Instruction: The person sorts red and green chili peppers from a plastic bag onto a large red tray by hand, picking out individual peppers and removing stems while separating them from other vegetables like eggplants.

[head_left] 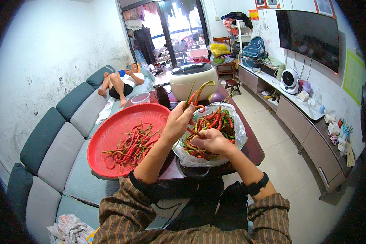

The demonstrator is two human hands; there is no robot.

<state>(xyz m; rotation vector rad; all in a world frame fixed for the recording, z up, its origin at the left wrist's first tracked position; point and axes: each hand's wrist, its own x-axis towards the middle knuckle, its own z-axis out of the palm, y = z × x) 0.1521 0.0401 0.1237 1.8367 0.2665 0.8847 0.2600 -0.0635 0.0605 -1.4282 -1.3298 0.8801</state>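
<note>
My left hand (181, 117) is closed around a few long chili peppers (198, 97), red and yellowish green, that stick up above its fingers. Lower and to the right, my right hand (212, 141) is closed with its fingertips on a reddish chili over a white plastic bag (240, 132). Red and green chilies (219, 122) fill the open bag. To the left of my left forearm is a round red basket tray (97, 140), with a heap of red chilies (134, 146) in its middle.
Behind the bag stand a cream appliance (191, 83) with a dark lid, a dark jar (162, 96), a clear bowl (141, 98) and a purple round thing (216, 97). A person (128, 79) reclines on the grey sofa (75, 105). A low cabinet (293, 116) lines the right wall.
</note>
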